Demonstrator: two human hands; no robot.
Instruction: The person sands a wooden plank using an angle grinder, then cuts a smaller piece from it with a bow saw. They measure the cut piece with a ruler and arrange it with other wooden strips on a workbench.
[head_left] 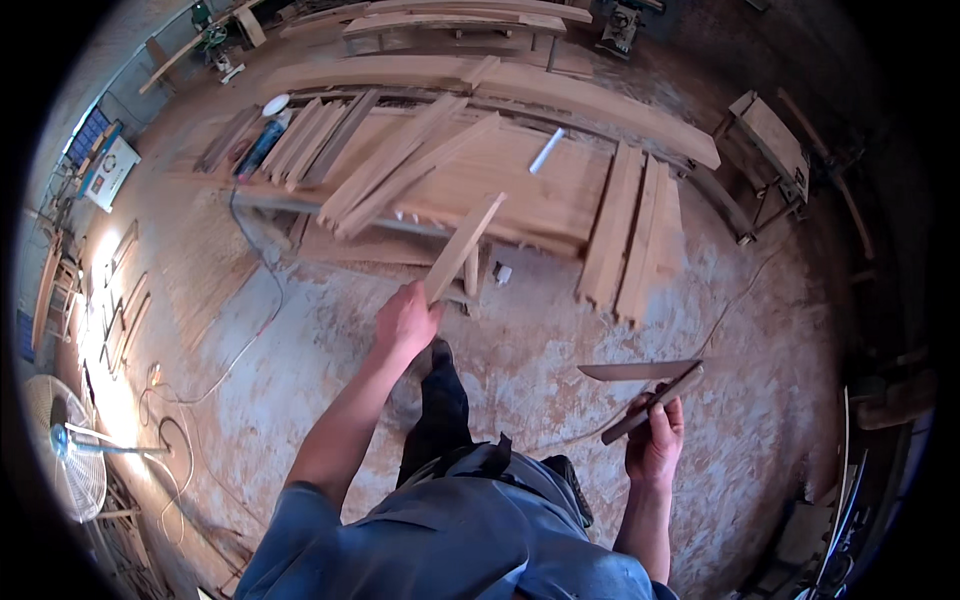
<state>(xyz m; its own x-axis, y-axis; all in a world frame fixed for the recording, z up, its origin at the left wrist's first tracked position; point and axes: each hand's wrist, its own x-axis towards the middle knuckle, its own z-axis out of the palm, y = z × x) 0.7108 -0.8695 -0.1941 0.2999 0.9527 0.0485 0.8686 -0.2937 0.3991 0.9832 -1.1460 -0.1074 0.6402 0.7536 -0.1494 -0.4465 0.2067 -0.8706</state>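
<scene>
My left hand [407,318] is closed round the lower end of a flat wooden strip [466,247], which points up and away toward the workbench. Its far tip overlaps the bench's near edge in the picture; whether it touches cannot be told. Out to the right, my right hand [655,440] grips a carpenter's square [640,371] by its dark stock, the thin blade pointing left. On the workbench [545,205] ahead lie crossed wooden strips [405,165], a short white stick [546,151] and several boards [630,230] that overhang the near right edge.
Left on the bench is a blue corded power tool [262,147], its cable trailing over the floor. A long thick timber [600,100] runs along the bench's far side. A fan [75,445] stands at far left; a small wooden-topped stand [775,140] is at right.
</scene>
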